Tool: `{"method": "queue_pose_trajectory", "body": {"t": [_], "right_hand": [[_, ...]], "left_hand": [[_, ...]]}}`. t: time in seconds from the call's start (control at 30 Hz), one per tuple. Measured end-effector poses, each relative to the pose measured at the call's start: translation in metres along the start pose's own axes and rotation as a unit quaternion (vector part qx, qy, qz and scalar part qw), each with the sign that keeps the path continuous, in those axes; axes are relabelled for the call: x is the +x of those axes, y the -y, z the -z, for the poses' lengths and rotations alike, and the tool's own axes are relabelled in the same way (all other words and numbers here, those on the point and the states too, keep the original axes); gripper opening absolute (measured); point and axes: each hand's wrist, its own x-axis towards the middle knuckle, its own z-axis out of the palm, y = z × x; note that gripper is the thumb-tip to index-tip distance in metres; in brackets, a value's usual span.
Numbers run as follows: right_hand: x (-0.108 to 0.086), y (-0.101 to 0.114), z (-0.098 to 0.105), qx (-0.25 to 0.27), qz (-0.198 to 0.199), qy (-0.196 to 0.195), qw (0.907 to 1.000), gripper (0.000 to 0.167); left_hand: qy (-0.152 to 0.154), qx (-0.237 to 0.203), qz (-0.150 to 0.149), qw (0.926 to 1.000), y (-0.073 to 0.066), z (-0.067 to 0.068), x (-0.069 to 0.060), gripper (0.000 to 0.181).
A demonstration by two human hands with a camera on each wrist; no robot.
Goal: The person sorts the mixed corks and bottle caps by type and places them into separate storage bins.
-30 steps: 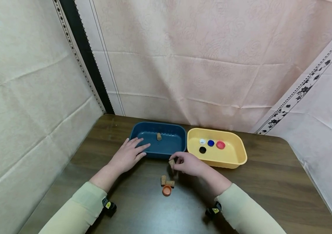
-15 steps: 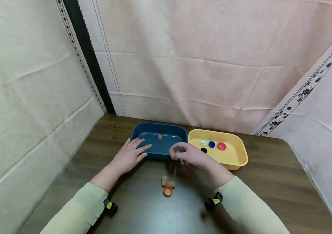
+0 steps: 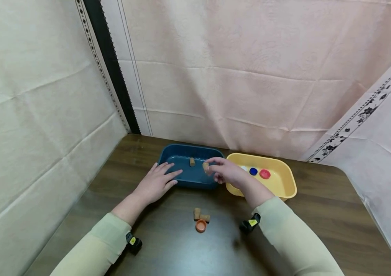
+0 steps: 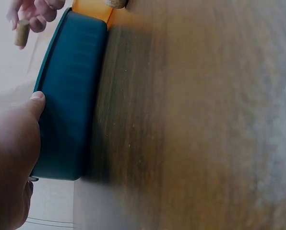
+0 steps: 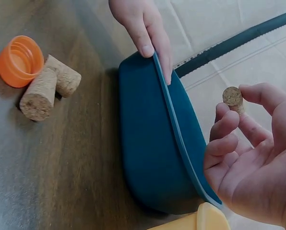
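My right hand (image 3: 228,171) pinches a cork (image 5: 233,97) between thumb and fingers, above the right part of the blue tray (image 3: 195,183). Inside that tray lies another cork (image 3: 192,162). My left hand (image 3: 154,183) rests with fingers spread on the tray's near left rim; in the left wrist view its thumb (image 4: 38,99) touches the rim. Two more corks, one upright in the head view (image 3: 197,214) and one lying crosswise (image 3: 205,218), sit on the table together with an orange bottle cap (image 3: 201,225) touching them.
A yellow tray (image 3: 290,187) stands right beside the blue one. It holds a red cap (image 3: 265,174), a blue cap (image 3: 253,171) and a white cap partly behind my right hand. Cloth walls (image 3: 250,96) rise behind the wooden table (image 3: 168,245).
My right hand has lifted the cork from the table in front of the trays and carried it forward over the blue tray. My left hand has stayed at the rim.
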Motion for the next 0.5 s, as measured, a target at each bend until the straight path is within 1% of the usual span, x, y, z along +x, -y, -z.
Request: {"method": "queue_pose_trajectory", "body": {"t": [0.17, 0.27, 0.37, 0.5], "right_hand": [[0.017, 0.000, 0.000, 0.035, -0.005, -0.001, 0.9994, 0.029], [0.027, 0.002, -0.001, 0.045, -0.013, -0.007, 0.9989, 0.033], [0.038, 0.003, -0.001, 0.046, -0.019, -0.015, 0.9986, 0.037], [0.051, 0.004, -0.003, 0.036, -0.030, -0.032, 0.9984, 0.038]], "left_hand": [[0.001, 0.004, 0.001, 1.0000, 0.002, -0.001, 0.000, 0.049], [0.001, 0.008, 0.001, 1.0000, 0.002, -0.001, 0.001, 0.049], [0.002, 0.010, 0.002, 0.9999, 0.002, -0.002, 0.001, 0.049], [0.005, 0.010, 0.004, 0.9999, 0.002, -0.002, 0.002, 0.049]]}}
